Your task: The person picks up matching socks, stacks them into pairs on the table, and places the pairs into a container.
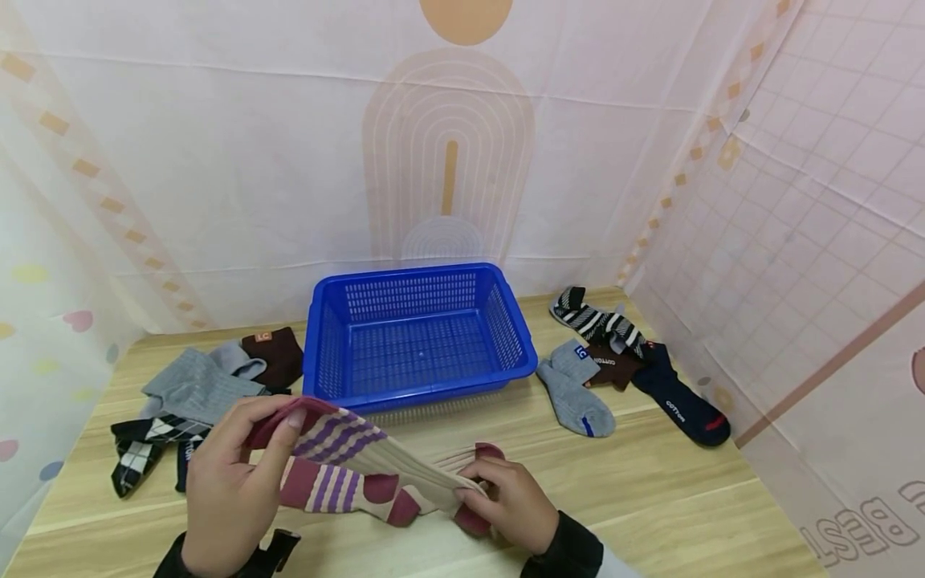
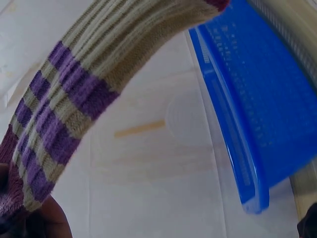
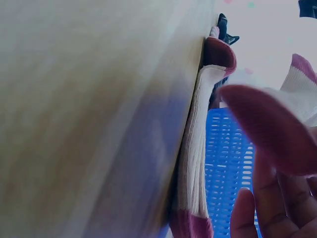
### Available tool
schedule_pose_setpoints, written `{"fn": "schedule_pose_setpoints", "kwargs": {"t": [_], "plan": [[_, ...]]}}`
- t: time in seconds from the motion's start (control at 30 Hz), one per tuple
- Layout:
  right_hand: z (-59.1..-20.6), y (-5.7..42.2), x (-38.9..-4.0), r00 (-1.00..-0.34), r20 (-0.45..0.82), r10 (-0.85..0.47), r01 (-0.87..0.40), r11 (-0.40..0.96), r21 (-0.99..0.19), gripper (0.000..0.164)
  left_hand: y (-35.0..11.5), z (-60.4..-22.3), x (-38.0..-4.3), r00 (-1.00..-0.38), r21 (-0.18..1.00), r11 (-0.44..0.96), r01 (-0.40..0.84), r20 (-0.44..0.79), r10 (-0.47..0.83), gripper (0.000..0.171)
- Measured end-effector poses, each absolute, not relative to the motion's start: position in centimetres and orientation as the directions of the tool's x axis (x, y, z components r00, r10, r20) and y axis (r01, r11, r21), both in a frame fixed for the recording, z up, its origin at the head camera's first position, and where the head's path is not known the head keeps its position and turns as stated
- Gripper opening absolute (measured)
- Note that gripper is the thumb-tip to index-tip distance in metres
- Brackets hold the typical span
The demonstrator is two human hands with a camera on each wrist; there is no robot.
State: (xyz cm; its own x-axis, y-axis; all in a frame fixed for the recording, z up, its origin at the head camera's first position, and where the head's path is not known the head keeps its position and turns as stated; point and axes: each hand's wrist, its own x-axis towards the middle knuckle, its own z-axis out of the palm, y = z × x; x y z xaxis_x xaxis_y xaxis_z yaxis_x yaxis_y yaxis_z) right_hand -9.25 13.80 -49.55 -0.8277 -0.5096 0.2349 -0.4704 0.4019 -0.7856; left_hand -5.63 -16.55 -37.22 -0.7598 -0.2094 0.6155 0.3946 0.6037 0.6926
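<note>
Stretched between both hands is a cream sock (image 1: pixel 412 467) with purple stripes and maroon ends. My left hand (image 1: pixel 234 482) pinches its maroon cuff between thumb and fingers. The toe end is in the fingers of my right hand (image 1: pixel 516 499). In the left wrist view the held sock (image 2: pixel 74 94) slants up from the fingers. The right wrist view shows its blurred maroon toe (image 3: pixel 272 131) above the fingers. A matching sock (image 1: pixel 336 486) lies on the table beneath, partly covered by the held one.
Behind the hands stands a blue plastic basket (image 1: pixel 419 392) with nothing in it. Left of it is a pile of grey, brown and argyle socks (image 1: pixel 202 385). More socks (image 1: pixel 578 397), grey, striped, brown and navy, lie to the right. A printed cloth (image 1: pixel 289 185) hangs behind the wooden table (image 1: pixel 665 506).
</note>
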Motion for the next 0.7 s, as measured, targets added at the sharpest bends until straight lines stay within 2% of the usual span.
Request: {"fn": "schedule_pose_setpoints", "kwargs": {"t": [0.23,0.53,0.7], "plan": [[-49.6,14.4,-9.3,-0.837,0.211,-0.504,-0.446,0.409,-0.796,0.007,-18.5,-37.0,-5.5,-0.734,0.722,0.592,0.359,0.61,-0.299,0.022],[-49.1,14.7,-9.6,-0.857,0.209,-0.471,-0.421,0.406,-0.811,0.013,-19.6,-37.9,-5.0,-0.77,0.776,0.583,0.24,0.518,-0.372,0.021],[-48.5,15.3,-10.0,-0.898,0.163,-0.409,-0.324,0.363,-0.874,0.014,-19.9,-38.7,-4.8,-0.799,0.794,0.583,0.175,0.46,-0.387,0.021]]}}
